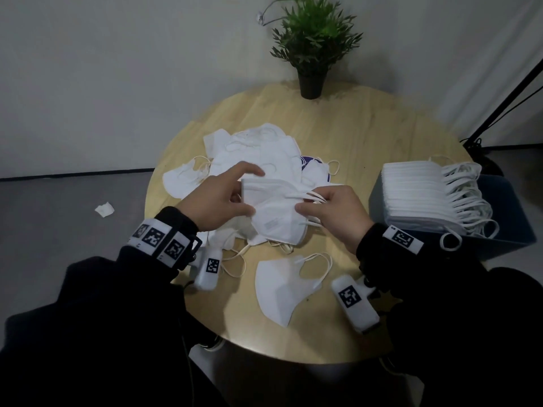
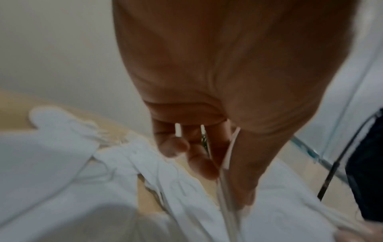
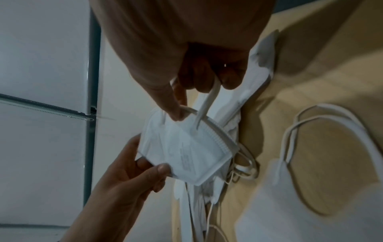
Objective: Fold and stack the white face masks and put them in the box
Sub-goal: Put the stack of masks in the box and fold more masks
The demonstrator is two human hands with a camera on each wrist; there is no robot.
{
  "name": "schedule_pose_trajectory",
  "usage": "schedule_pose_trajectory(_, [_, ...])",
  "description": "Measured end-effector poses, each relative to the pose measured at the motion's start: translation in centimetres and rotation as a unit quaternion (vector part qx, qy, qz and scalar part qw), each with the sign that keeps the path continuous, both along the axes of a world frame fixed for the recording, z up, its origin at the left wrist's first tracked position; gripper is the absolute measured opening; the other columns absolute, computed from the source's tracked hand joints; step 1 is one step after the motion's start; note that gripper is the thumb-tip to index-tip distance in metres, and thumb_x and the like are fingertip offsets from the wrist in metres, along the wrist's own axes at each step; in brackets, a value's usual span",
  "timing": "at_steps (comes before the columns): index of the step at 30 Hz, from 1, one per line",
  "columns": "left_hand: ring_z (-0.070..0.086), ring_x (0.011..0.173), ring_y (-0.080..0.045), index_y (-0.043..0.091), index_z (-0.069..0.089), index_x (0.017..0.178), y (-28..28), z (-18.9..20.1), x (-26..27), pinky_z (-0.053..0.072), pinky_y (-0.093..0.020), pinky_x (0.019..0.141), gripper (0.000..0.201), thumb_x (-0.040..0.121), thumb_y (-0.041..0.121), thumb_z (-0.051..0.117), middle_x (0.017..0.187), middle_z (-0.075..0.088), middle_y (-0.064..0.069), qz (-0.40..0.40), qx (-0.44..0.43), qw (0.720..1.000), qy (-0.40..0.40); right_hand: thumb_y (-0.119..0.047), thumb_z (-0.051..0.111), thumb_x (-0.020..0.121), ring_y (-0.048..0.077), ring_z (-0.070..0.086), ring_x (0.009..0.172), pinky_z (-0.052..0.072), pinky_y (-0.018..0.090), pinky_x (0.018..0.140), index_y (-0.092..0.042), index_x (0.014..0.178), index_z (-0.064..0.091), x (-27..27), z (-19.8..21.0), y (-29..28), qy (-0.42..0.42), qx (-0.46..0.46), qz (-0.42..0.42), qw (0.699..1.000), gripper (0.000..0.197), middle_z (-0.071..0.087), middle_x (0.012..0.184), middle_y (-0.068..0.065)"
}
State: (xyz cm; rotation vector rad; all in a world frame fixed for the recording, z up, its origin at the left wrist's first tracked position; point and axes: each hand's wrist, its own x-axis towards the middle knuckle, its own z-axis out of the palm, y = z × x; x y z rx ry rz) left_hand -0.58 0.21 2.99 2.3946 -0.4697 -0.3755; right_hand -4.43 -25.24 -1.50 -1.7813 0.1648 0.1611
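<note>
Above the round wooden table point(image 1: 367, 136) I hold a small stack of folded white masks point(image 1: 273, 211) between both hands. My left hand point(image 1: 226, 198) pinches its left edge, thumb on top point(image 3: 163, 168). My right hand point(image 1: 329, 208) pinches the right edge and the ear loops point(image 3: 207, 101). The folded stack point(image 3: 186, 147) shows flat in the right wrist view; its thin edge point(image 2: 225, 188) runs along my left thumb point(image 2: 244, 163). A pile of loose white masks point(image 1: 252, 151) lies behind my hands. One folded mask point(image 1: 282, 286) lies in front. The blue box point(image 1: 505, 227) at right holds a row of stacked masks point(image 1: 417, 195).
A potted green plant point(image 1: 314, 39) stands at the table's far edge. A scrap of white paper point(image 1: 104, 209) lies on the grey floor to the left. A black stand leg point(image 1: 508, 95) slants at the right. Loose ear loops point(image 3: 323, 131) lie on the wood by my right hand.
</note>
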Motion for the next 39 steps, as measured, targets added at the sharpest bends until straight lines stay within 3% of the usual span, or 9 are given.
schedule_pose_trajectory(2, [0.062,0.079,-0.009,0.048,0.047,0.139,0.0,0.0,-0.1,0.049,-0.020,0.078,0.069,0.087,0.018,0.081,0.086,0.067,0.005,-0.023,0.014,0.999,-0.043,-0.013,0.083,0.078,0.012,0.053,0.062,0.043,0.030,0.066,-0.003,0.070,0.071,0.0,-0.2,-0.1,-0.003,-0.016,-0.006,1.000,0.017,0.058,0.063,-0.003])
schedule_pose_trajectory(9, [0.063,0.086,0.002,0.031,0.076,0.113,0.0,0.0,-0.4,0.046,-0.019,0.077,0.019,0.097,0.024,0.068,0.092,0.074,0.016,-0.044,0.041,0.994,-0.088,-0.011,0.082,0.081,0.007,0.051,0.056,0.041,0.025,0.063,-0.015,0.062,0.072,-0.6,0.1,0.0,-0.013,-0.036,-0.005,0.999,0.022,0.056,0.055,-0.011])
schedule_pose_trajectory(14, [0.066,0.082,-0.010,0.030,0.080,0.094,0.4,0.8,-0.5,0.053,-0.033,0.080,0.014,0.084,0.021,0.081,0.081,0.074,0.009,0.004,0.027,0.999,-0.045,0.001,0.073,0.090,0.010,0.048,0.048,0.040,0.019,0.047,-0.004,0.088,0.076,-1.9,2.2,-0.9,0.056,0.096,-0.046,0.993,0.006,0.054,0.056,-0.003])
schedule_pose_trajectory(18, [0.061,0.071,-0.009,0.032,0.078,0.081,0.7,1.4,-0.6,0.049,-0.026,0.071,0.017,0.078,0.019,0.088,0.073,0.071,0.010,0.026,-0.004,1.000,0.004,0.003,0.068,0.092,0.020,0.061,0.062,0.055,0.029,0.060,-0.006,0.103,0.075,-3.2,4.3,-2.5,0.101,0.158,-0.092,0.978,0.015,0.061,0.070,0.010])
schedule_pose_trajectory(23, [0.068,0.073,-0.017,0.011,0.078,0.091,0.1,0.8,-0.6,0.064,-0.039,0.078,0.009,0.085,0.008,0.083,0.080,0.074,-0.004,0.068,-0.125,0.983,0.115,-0.003,0.072,0.092,0.026,0.071,0.082,0.060,0.039,0.078,-0.002,0.107,0.071,-5.5,7.1,-4.3,0.064,0.072,-0.064,0.993,0.014,0.073,0.090,0.018])
schedule_pose_trajectory(26, [0.060,0.070,-0.018,0.001,0.068,0.088,-0.9,0.2,-1.0,0.065,-0.043,0.074,0.010,0.090,0.004,0.077,0.079,0.060,-0.008,0.116,-0.222,0.947,0.201,-0.017,0.073,0.096,0.026,0.065,0.071,0.058,0.033,0.063,0.007,0.095,0.070,-7.8,8.5,-6.8,0.076,-0.036,-0.088,0.993,0.024,0.070,0.081,0.017])
schedule_pose_trajectory(29, [0.059,0.062,-0.015,0.002,0.063,0.103,-2.8,0.2,-1.5,0.063,-0.035,0.060,0.011,0.095,0.002,0.071,0.086,0.057,-0.009,0.157,-0.343,0.880,0.288,-0.022,0.072,0.095,0.012,0.064,0.071,0.050,0.023,0.065,-0.009,0.078,0.077,-9.4,8.7,-9.7,0.034,-0.343,-0.048,0.937,0.022,0.071,0.072,-0.003])
schedule_pose_trajectory(33, [0.063,0.065,-0.016,0.005,0.059,0.101,-5.8,-0.2,-2.5,0.063,-0.032,0.060,0.008,0.098,0.001,0.065,0.092,0.060,-0.011,0.177,-0.436,0.811,0.347,-0.018,0.064,0.098,0.019,0.067,0.097,0.046,0.025,0.082,-0.020,0.094,0.082,-9.7,8.7,-12.4,0.038,-0.465,-0.045,0.883,0.018,0.072,0.088,-0.008])
schedule_pose_trajectory(39, [0.073,0.079,-0.025,-0.001,0.065,0.113,-9.7,0.5,-4.8,0.063,-0.035,0.065,0.019,0.095,0.002,0.070,0.097,0.069,-0.013,0.130,-0.412,0.876,0.216,-0.021,0.061,0.102,0.019,0.062,0.114,0.038,0.022,0.089,-0.025,0.114,0.077,-9.1,8.0,-15.1,0.051,-0.504,0.014,0.862,0.021,0.072,0.123,-0.002])
